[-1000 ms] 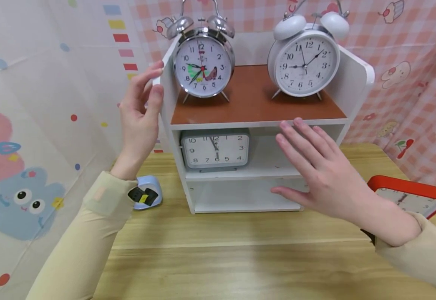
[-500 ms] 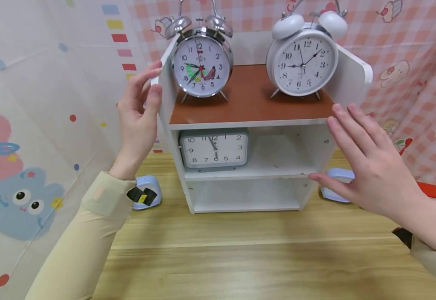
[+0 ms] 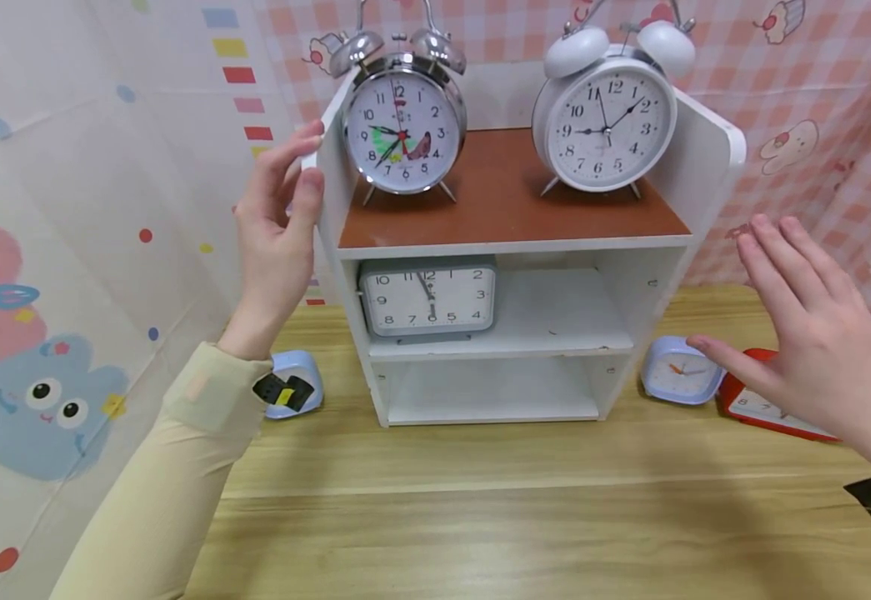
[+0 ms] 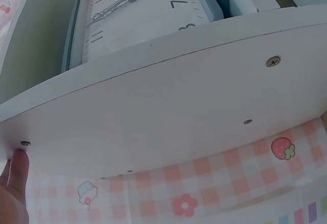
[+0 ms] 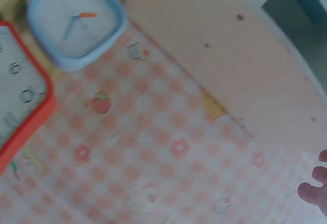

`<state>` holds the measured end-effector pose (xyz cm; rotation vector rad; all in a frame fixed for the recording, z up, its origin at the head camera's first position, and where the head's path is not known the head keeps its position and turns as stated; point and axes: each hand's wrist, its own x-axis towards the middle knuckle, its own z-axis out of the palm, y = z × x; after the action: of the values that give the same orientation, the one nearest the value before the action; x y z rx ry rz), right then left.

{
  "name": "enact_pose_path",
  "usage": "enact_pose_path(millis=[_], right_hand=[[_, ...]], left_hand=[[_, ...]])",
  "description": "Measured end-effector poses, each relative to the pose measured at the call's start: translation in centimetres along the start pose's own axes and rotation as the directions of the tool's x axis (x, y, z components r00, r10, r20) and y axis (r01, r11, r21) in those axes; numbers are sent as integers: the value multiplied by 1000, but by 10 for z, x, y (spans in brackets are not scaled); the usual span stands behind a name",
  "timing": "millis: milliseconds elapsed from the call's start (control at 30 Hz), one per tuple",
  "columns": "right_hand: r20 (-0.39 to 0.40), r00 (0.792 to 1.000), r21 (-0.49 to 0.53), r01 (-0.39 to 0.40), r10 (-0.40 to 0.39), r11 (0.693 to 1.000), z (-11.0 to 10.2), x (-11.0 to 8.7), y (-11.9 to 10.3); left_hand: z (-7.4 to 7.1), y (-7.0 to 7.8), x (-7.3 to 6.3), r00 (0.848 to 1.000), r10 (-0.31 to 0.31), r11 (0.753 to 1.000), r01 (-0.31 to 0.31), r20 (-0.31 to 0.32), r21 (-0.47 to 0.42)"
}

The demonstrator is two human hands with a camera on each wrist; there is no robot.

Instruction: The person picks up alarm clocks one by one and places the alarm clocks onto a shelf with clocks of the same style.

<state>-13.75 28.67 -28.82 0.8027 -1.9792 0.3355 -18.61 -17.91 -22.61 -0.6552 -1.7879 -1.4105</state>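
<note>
L hand [image 3: 277, 233]: fingers loosely bent, tips touching L side of white shelf unit [image 3: 513, 247] on counter [image 3: 480, 517]. R hand [image 3: 818, 346]: fingers straight, thumb wide, nr red clock [image 3: 765, 412] + blue clock [image 3: 675, 377], R of unit.

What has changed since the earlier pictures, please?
The right hand has moved rightward, from in front of the shelf to beyond its right side, uncovering the right blue clock. Nothing was visibly grasped or released. The left hand stays at the shelf's left side; the silver clock, white clock and grey clock sit as before.
</note>
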Motion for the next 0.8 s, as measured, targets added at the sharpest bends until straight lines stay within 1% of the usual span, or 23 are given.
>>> enact_pose_path(millis=[133, 167, 200, 300, 400, 467, 533, 667, 800], right_hand=[[72, 997, -59, -34, 39, 998, -5, -13, 15], [98, 994, -80, -36, 44, 996, -7, -16, 18], [108, 993, -88, -35, 44, 996, -7, -20, 22], [109, 993, -99, -31, 42, 995, -7, -31, 33], [85, 995, -92, -40, 47, 995, -5, -43, 45], [97, 994, -103, -49, 59, 994, -6, -51, 53], [106, 990, -113, -79, 91, 990, -6, -60, 60], [152, 975, -153, -137, 160, 979, -7, -78, 74], [170, 964, -182, -173, 204, 968, -7, -92, 85]], left_hand=[[0, -1, 0, 1000, 7, 1000, -7, -5, -12], [0, -1, 0, 1000, 6, 1000, -6, -6, -14], [0, -1, 0, 1000, 6, 1000, -6, -5, -11], [0, -1, 0, 1000, 12, 1000, -12, 4, 8], [0, -1, 0, 1000, 13, 1000, -13, 8, 20], [0, 0, 0, 1000, 10, 1000, -10, 8, 24], [0, -1, 0, 1000, 7, 1000, -8, 8, 25], [0, -1, -1, 1000, 6, 1000, -7, 10, 28], [1, 0, 0, 1000, -1, 999, 1, 9, 32]])
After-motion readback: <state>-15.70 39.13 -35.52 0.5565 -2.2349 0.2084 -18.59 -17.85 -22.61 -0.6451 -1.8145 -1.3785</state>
